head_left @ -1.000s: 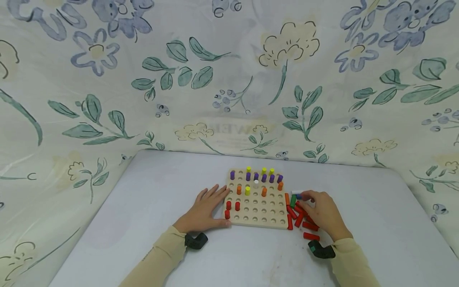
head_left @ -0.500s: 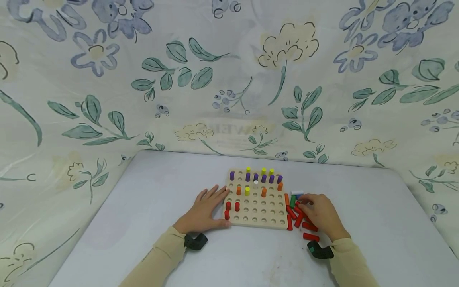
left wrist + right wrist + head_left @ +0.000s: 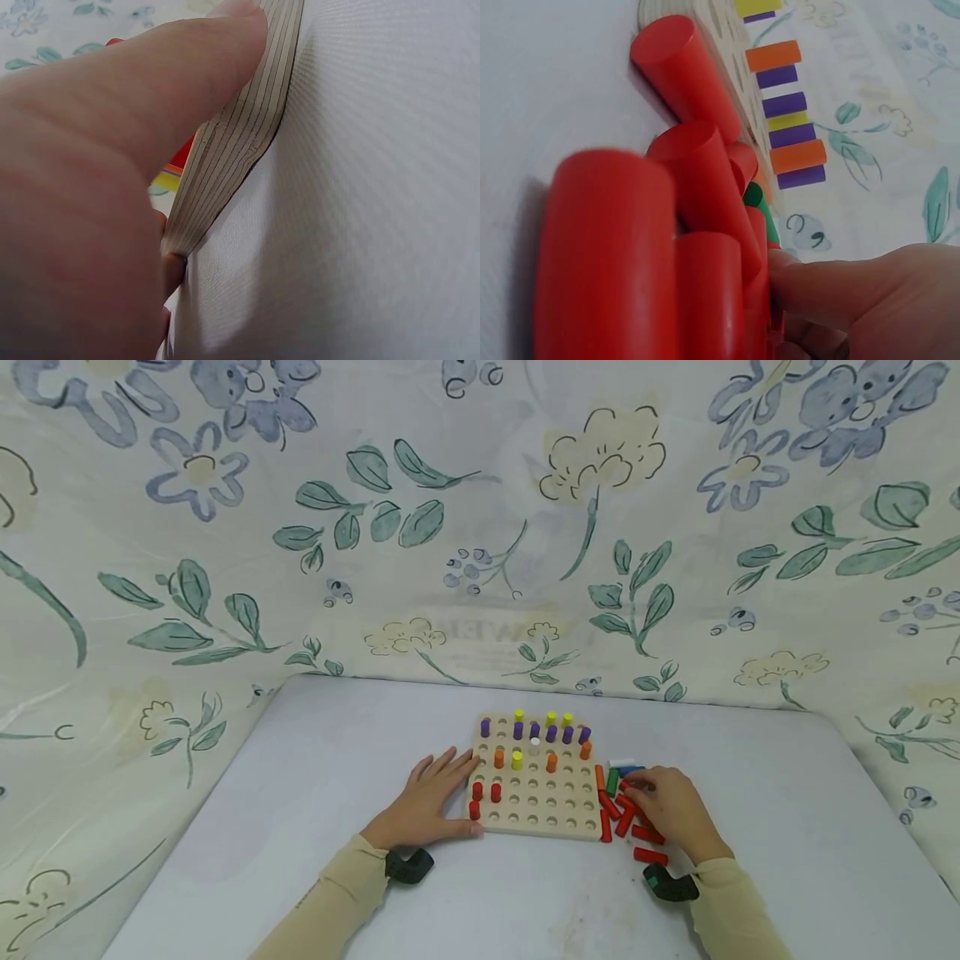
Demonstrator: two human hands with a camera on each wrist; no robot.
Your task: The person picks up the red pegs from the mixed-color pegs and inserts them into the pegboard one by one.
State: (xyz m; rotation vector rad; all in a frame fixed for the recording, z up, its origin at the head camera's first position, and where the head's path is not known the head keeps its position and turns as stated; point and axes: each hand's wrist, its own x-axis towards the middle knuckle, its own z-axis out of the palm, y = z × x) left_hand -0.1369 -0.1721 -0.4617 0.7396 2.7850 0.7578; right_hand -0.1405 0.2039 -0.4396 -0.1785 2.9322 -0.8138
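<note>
A wooden pegboard (image 3: pixel 523 827) lies on the white table, with purple, yellow, orange, red and white pegs standing in some holes. My left hand (image 3: pixel 423 806) rests at its left side, fingers spread along that edge; in the left wrist view the thumb (image 3: pixel 225 60) lies against the layered side of the board. Right of the board is a pile of loose red pegs (image 3: pixel 626 821). Over that pile my right hand (image 3: pixel 675 806) pinches a red peg (image 3: pixel 625 784) between thumb and fingertips, most of it hidden by the fingers.
A green peg (image 3: pixel 612 782), a blue peg (image 3: pixel 633 769), a white peg (image 3: pixel 621 763) and an orange peg (image 3: pixel 599 777) lie loose at the pile's far side. One red peg (image 3: pixel 650 856) lies nearest the person. Behind the table hangs a flower-patterned cloth (image 3: pixel 480 543).
My right hand has shifted slightly toward me, from the blue peg onto a red one, so more of the blue peg shows. The left hand and the board stay put.
</note>
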